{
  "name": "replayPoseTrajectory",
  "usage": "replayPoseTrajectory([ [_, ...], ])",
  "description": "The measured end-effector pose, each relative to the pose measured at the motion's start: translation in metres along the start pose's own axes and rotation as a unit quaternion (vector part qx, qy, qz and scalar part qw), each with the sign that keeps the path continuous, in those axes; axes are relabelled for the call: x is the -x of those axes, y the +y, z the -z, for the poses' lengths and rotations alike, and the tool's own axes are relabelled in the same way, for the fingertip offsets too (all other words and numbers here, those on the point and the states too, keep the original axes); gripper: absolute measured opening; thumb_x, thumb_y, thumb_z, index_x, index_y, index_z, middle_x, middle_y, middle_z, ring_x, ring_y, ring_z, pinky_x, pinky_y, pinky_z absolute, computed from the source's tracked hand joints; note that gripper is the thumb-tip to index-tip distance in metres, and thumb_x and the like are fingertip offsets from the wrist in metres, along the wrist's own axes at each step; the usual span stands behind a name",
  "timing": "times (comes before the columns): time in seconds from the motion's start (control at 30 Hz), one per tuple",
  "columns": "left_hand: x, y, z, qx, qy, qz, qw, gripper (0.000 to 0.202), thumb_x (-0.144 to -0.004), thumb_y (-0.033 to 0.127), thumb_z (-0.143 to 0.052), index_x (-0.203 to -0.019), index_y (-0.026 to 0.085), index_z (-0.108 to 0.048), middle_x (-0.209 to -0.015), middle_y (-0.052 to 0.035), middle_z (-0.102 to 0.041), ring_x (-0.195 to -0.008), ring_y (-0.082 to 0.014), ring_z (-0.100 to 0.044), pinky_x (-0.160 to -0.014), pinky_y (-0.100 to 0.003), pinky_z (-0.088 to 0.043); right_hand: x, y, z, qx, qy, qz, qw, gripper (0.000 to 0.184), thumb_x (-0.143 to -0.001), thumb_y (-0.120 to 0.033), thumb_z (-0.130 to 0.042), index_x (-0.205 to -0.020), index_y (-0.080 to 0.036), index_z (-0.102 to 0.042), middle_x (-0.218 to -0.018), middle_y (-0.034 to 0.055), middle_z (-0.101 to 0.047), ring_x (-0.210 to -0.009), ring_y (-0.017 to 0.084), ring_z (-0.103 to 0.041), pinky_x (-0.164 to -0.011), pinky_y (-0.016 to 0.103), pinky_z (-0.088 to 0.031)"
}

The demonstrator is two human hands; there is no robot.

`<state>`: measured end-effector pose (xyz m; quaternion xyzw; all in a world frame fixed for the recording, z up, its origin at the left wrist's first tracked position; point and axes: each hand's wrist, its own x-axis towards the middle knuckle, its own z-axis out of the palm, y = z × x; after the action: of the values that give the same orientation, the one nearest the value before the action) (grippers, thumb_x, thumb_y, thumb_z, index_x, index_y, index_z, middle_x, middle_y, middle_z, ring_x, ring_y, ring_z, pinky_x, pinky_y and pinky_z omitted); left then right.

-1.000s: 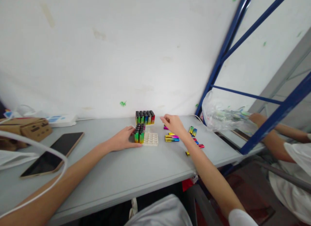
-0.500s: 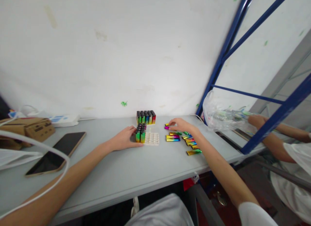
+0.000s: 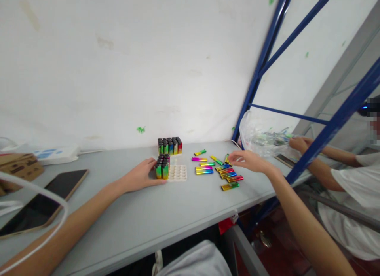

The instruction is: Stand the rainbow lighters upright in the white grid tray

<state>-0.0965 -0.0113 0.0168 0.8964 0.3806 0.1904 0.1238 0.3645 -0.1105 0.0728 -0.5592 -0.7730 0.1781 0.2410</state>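
Note:
My left hand (image 3: 139,175) curves round the left side of a white tray (image 3: 178,173) with round sockets, its thumb at the front and fingers behind. Black-topped, rainbow-metallic lighters (image 3: 162,167) stand upright in the tray's left part. To the right, my right hand (image 3: 246,160) hovers with bent, parted fingers by a yellow lighter body (image 3: 227,158); I see nothing held. More shiny lighter bodies lie flat around it, among them a magenta one (image 3: 199,159) and a yellow-green one (image 3: 230,186).
A full block of upright lighters (image 3: 170,146) stands near the wall. At left lie a phone (image 3: 44,201), a cardboard box (image 3: 22,169) and a white cable (image 3: 56,191). A blue metal frame (image 3: 258,74) rises at right; beyond it another person handles a plastic bag (image 3: 255,137).
My right hand has moved right, away from the magenta and yellow lighter bodies, which now lie uncovered. My left hand stays at the tray. The view has swung to the right.

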Motion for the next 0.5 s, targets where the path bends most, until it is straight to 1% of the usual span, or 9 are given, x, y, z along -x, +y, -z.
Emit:
replayPoseTrajectory([
  [0.07,0.000,0.002,0.001,-0.002,0.003,0.002,1.000,0.061,-0.071,0.072,-0.071,-0.103,0.020,-0.066,-0.110,-0.0142,-0.066,-0.103,-0.0360,-0.064,-0.091,-0.046,-0.052,0.021,0.004,-0.004,0.003,-0.001,-0.023,1.000,0.033,-0.085,-0.048,-0.068,-0.103,-0.021,-0.077,-0.105,0.0093,-0.076,-0.092,0.025,-0.071,-0.085,0.038,-0.057],
  [0.17,0.001,0.002,0.001,-0.006,0.000,0.001,1.000,0.059,-0.071,0.072,-0.071,-0.103,0.022,-0.066,-0.108,-0.0139,-0.066,-0.102,-0.0359,-0.064,-0.091,-0.046,-0.053,0.042,0.012,-0.008,0.016,0.010,-0.045,0.999,0.035,-0.083,-0.049,-0.070,-0.104,-0.023,-0.078,-0.111,0.0103,-0.074,-0.096,0.026,-0.070,-0.086,0.039,-0.057],
  [0.23,0.001,0.002,0.001,-0.003,0.001,0.001,1.000,0.057,-0.071,0.071,-0.071,-0.102,0.023,-0.066,-0.107,-0.0136,-0.066,-0.102,-0.0363,-0.064,-0.091,-0.047,-0.053,0.052,0.019,-0.010,-0.007,-0.008,-0.050,0.999,0.039,-0.081,-0.050,-0.072,-0.109,-0.024,-0.077,-0.115,0.0105,-0.073,-0.101,0.026,-0.069,-0.089,0.038,-0.057],
  [0.33,0.000,0.001,0.000,-0.001,0.002,0.007,1.000,0.059,-0.070,0.070,-0.072,-0.102,0.022,-0.067,-0.107,-0.0135,-0.065,-0.103,-0.0374,-0.063,-0.091,-0.047,-0.052,0.058,0.027,-0.012,-0.046,-0.047,-0.060,0.996,0.045,-0.076,-0.050,-0.077,-0.113,-0.024,-0.076,-0.118,0.0101,-0.072,-0.106,0.027,-0.067,-0.094,0.040,-0.055],
  [0.4,0.000,0.000,0.000,-0.001,-0.001,0.010,1.000,0.061,-0.070,0.071,-0.072,-0.103,0.021,-0.066,-0.108,-0.0135,-0.065,-0.103,-0.0373,-0.062,-0.091,-0.047,-0.052,0.058,0.030,-0.015,-0.043,-0.053,-0.073,0.995,0.045,-0.075,-0.050,-0.078,-0.111,-0.023,-0.076,-0.115,0.0096,-0.073,-0.104,0.027,-0.067,-0.092,0.040,-0.055],
  [0.5,-0.001,-0.001,-0.001,-0.002,-0.005,0.004,1.000,0.062,-0.071,0.072,-0.072,-0.105,0.020,-0.065,-0.110,-0.0141,-0.064,-0.104,-0.0365,-0.062,-0.091,-0.048,-0.052,0.054,0.031,-0.020,-0.033,-0.049,-0.073,0.996,0.040,-0.077,-0.051,-0.076,-0.106,-0.024,-0.077,-0.109,0.0091,-0.074,-0.099,0.026,-0.067,-0.088,0.039,-0.055],
])
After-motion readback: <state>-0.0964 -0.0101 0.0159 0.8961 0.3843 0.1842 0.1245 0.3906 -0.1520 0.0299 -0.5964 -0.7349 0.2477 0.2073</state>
